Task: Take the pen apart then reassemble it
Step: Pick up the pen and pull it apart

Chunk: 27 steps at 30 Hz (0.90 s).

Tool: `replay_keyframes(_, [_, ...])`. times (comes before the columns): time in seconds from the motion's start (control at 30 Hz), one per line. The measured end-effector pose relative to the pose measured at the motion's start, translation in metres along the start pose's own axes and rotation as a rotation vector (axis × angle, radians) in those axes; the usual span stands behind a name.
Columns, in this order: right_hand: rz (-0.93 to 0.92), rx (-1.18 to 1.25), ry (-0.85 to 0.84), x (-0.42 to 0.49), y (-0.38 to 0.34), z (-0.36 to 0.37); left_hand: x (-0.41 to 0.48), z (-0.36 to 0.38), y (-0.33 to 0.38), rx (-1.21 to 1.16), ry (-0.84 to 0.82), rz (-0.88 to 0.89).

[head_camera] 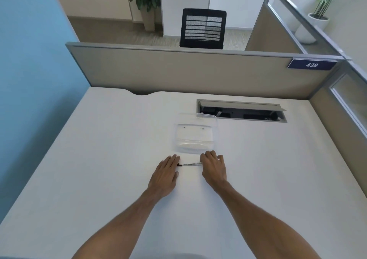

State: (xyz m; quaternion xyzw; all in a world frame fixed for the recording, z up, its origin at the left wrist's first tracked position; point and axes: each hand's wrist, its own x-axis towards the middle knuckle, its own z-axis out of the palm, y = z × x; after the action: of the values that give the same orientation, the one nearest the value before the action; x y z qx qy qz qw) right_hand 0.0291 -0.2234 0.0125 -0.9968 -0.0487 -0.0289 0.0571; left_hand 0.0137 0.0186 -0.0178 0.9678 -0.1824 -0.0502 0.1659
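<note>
**Both hands at the ends of the pen**

Two bare forearms reach over the white desk. Between the hands lies the pen, crosswise. The left hand is flat with released fingers at the dark end; the right hand curls over the other end (a real grasp I cannot tell). Just behind stands a clear plastic container.
</note>
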Motion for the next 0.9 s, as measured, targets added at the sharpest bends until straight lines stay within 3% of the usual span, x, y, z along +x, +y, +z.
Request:
replay_keyframes(0.1, [-0.014,0.039,0.043,-0.004,-0.001,-0.002,0.002,-0.007,0.007,-0.161,0.099,-0.139])
replay_keyframes(0.2, [0.017,0.142,0.059,-0.011,-0.005,-0.006,0.008,-0.016,0.021,-0.449,0.23,-0.429])
replay_keyframes(0.3, [0.044,0.252,0.008,-0.017,-0.011,-0.013,0.017,-0.03,0.029,-0.875,0.267,-0.781])
replay_keyframes(0.37, [0.068,0.319,-0.04,-0.019,-0.016,-0.02,0.019,-0.04,0.033,-1.296,0.234,-0.911])
replay_keyframes(0.43, [0.105,0.379,-0.07,-0.022,-0.021,-0.026,0.013,-0.048,0.039,-1.533,0.168,-0.88])
replay_keyframes(0.67, [0.203,0.579,-0.182,-0.032,-0.035,-0.046,-0.004,-0.058,0.063,-1.563,-0.032,-0.673])
replay_keyframes(0.9, [0.511,1.245,-0.532,-0.041,-0.04,-0.074,-0.011,-0.062,0.078,-1.699,-0.026,-0.658])
